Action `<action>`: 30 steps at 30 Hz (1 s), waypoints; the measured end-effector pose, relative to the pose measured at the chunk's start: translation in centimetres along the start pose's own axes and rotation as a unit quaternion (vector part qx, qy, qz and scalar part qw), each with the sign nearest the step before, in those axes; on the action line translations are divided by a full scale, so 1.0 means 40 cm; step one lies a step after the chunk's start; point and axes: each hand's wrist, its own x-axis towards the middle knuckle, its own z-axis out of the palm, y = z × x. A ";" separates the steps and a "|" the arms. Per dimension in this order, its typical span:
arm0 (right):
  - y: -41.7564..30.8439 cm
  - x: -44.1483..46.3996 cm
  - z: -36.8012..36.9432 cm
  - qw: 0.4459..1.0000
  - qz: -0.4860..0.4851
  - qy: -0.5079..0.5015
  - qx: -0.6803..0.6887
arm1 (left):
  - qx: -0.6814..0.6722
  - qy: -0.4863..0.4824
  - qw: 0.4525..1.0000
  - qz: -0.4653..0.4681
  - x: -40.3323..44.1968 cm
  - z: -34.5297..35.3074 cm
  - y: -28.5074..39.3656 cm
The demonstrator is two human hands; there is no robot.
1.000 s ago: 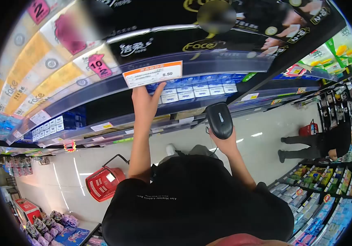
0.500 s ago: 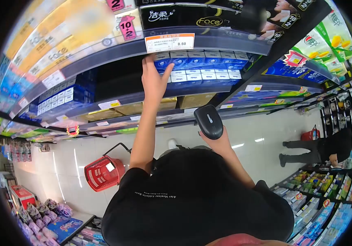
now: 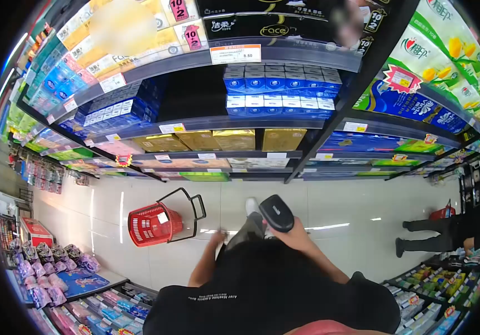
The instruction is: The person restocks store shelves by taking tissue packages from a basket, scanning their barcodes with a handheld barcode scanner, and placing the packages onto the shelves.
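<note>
Scanner sat in right hand, grip wrapped around it, above floor. Left hand hung near leg, its grip indiscernible; basket stood nearby. Blue packs lined shelf ahead.

The fingers of the left hand are too dark and small to tell apart, so whether they curl or spread is unclear. Most fingers of the right hand are hidden behind the black scanner, whose pale label is too tiny to read. The shirt lettering (upside down, besides) is equally illegible. One shoe shows; the other foot is out of sight. A blurred patch covers part of the yellow tissue packs, another part of the black packs, and the top edge cuts both off. Small print on the orange-topped price tag cannot be read. At right, the dark rim crops a bystander.
</note>
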 end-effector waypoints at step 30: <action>0.004 0.110 0.503 0.963 0.044 -0.189 -0.185 | -0.193 -0.148 0.959 -0.144 -0.535 0.012 -0.563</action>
